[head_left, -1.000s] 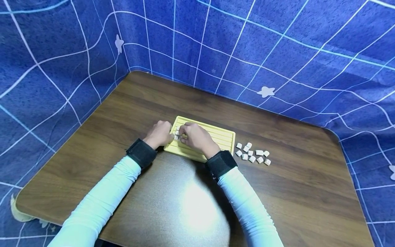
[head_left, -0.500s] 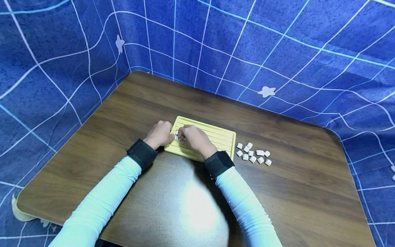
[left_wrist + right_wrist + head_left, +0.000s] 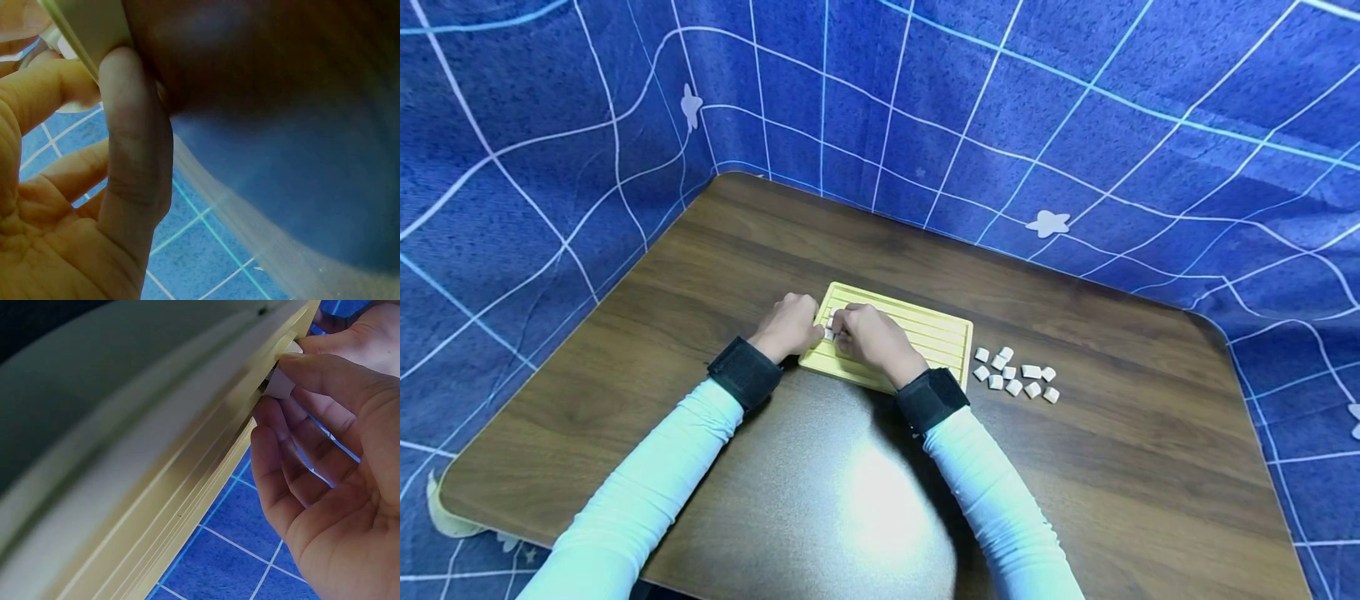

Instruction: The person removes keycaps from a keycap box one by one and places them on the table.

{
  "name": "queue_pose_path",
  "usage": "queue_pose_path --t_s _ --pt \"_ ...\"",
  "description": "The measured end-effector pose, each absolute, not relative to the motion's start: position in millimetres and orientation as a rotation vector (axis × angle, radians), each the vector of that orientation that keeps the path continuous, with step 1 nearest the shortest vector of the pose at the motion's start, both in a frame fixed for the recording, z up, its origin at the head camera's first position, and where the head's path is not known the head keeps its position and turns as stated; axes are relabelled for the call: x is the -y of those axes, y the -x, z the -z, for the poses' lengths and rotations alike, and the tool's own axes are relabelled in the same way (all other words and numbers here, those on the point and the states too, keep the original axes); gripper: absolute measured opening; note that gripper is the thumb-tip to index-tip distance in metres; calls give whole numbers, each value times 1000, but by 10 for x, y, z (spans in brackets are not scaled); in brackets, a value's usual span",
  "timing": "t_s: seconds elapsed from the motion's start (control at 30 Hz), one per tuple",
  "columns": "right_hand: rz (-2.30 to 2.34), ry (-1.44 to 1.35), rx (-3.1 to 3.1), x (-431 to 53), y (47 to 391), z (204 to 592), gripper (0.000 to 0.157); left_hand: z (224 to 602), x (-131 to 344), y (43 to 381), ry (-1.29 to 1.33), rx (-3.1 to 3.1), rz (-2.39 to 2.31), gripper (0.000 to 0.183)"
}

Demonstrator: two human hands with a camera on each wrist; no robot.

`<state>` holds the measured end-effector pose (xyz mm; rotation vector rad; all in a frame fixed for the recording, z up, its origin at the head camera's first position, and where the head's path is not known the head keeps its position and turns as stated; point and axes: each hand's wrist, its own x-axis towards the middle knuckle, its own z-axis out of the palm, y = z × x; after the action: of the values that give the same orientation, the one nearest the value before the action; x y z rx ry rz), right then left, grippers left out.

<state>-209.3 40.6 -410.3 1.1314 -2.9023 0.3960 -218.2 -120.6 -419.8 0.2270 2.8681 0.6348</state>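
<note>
Tabletop (image 3: 700,275): dark wood grain, rounded corners, with a bright glare patch near the person.
Tray (image 3: 936,333): yellow, ridged in long rows, lying flat near the middle of the tabletop.
Left hand (image 3: 787,327): rests at the tray's left edge, fingers curled against it.
Right hand (image 3: 872,335): over the tray's left part, fingers on a small white tile (image 3: 831,332).
Loose tiles (image 3: 1015,375): a cluster of small white pieces just right of the tray.
Backdrop (image 3: 1075,108): blue cloth with a pale grid and stars.

Both hands (image 3: 835,332) meet, fingers (image 3: 325,375) curled, pinching.
</note>
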Motion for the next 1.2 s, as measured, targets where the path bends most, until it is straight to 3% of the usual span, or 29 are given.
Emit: queue_pose_path --t_s 0.5,1.2 --pt "-475 -1087 2855 -585 2017 4029 7 4216 1201 2180 -244 -2859 -650 19" --pt "-605 -913 2774 -1514 1910 4024 9 4193 1204 2171 -228 -2827 -670 23"
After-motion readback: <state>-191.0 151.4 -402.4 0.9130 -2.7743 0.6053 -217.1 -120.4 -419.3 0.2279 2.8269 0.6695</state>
